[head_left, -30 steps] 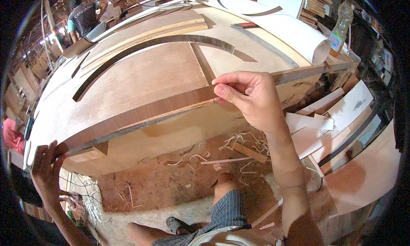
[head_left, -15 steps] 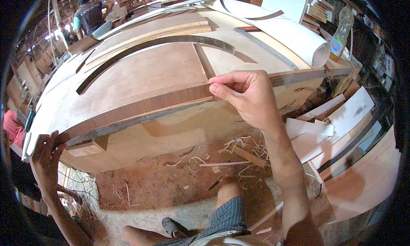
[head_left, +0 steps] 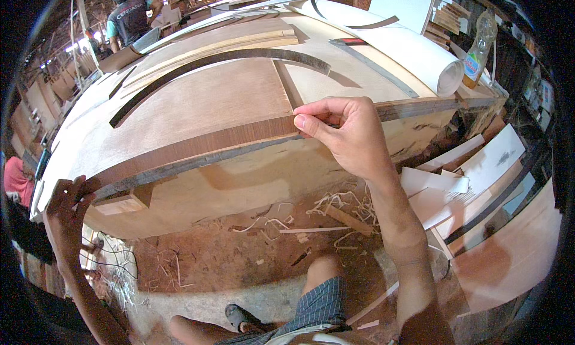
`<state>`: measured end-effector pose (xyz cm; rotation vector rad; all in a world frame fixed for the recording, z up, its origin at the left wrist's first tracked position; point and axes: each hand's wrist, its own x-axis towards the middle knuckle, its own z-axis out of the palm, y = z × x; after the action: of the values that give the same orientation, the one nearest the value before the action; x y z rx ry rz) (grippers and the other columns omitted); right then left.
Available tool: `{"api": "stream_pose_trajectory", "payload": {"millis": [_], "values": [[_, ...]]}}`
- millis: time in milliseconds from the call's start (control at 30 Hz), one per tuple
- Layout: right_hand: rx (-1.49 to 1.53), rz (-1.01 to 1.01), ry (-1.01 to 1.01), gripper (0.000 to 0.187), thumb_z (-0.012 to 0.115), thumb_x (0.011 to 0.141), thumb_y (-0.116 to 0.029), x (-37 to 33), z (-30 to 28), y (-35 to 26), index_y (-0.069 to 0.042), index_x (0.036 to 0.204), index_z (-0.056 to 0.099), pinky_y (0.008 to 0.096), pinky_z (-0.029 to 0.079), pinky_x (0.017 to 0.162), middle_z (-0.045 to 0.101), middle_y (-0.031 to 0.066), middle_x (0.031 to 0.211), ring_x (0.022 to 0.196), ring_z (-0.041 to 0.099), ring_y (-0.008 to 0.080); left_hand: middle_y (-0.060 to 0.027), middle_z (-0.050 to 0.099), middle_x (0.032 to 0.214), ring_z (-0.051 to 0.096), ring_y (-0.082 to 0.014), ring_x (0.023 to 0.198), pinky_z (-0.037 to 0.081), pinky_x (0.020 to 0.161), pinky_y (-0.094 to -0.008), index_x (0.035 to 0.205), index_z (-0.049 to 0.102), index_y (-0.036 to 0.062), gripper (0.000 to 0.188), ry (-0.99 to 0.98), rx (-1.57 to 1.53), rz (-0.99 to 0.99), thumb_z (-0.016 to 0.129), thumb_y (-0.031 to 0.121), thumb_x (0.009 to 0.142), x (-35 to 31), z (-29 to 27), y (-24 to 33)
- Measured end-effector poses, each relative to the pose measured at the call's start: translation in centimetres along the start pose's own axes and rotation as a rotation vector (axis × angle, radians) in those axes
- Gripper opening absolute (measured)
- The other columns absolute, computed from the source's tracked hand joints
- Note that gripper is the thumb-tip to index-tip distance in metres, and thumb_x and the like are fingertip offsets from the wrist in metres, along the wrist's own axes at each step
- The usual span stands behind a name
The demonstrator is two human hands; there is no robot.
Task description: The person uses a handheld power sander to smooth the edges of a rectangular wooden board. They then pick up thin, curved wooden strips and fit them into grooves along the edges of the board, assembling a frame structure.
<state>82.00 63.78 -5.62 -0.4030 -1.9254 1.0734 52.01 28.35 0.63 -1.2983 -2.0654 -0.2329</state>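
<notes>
A brown wood-grain strip (head_left: 197, 146) runs along the near edge of the workbench, lying against the front of a thin plywood panel (head_left: 227, 96). My right hand (head_left: 347, 132) pinches the strip's right end between thumb and index finger. At the strip's left end is my left hand (head_left: 67, 204), its fingers bent over the bench corner and partly in shadow. A dark curved strip (head_left: 221, 55) stands on edge on the panel, beyond the brown one. A narrow brown piece (head_left: 286, 84) lies crosswise near my right fingertips.
Pale wooden battens (head_left: 215, 54), a metal ruler (head_left: 383, 72), a red-and-black cutter (head_left: 348, 41) and a white roll (head_left: 413, 48) lie farther back. A plastic bottle (head_left: 476, 51) stands at the right corner. Offcut boards (head_left: 479, 171) lean at right; shavings (head_left: 347, 210) litter the floor. Another person (head_left: 129, 21) stands far left.
My left hand has shifted very slightly up and right at the bench corner. The right hand keeps its pinch in nearly the same place.
</notes>
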Motion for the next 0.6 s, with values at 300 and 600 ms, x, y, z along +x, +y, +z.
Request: {"api": "stream_pose_trajectory", "payload": {"millis": [300, 600], "values": [[0.014, -0.008, -0.004, 0.016, 0.073, 0.087, -0.013, 0.0, -0.1, 0.3, 0.002, 0.093, 0.074, 0.0244, 0.052, 0.064, 0.073, 0.0077, 0.079, 0.07, 0.065, 0.0082, -0.009, 0.067, 0.093, 0.07, -0.0215, 0.082, 0.055, 0.07, -0.0325, 0.111, 0.069, 0.0025, 0.032, 0.011, -0.049, -0.043, 0.074, 0.006, 0.079, 0.1, -0.2, 0.5], [-0.009, -0.067, 0.002, 0.015, 0.073, 0.087, -0.012, 0.0, 0.5, 0.2, 0.001, 0.094, 0.073, 0.0258, 0.054, 0.065, 0.073, 0.0086, 0.08, 0.07, 0.067, 0.0106, -0.0085, 0.066, 0.091, 0.069, -0.0216, 0.079, 0.054, 0.069, -0.0338, 0.111, 0.069, 0.0029, 0.033, 0.019, -0.017, -0.012, 0.075, 0.008, 0.079, -0.3, -0.1, -0.1]]}}
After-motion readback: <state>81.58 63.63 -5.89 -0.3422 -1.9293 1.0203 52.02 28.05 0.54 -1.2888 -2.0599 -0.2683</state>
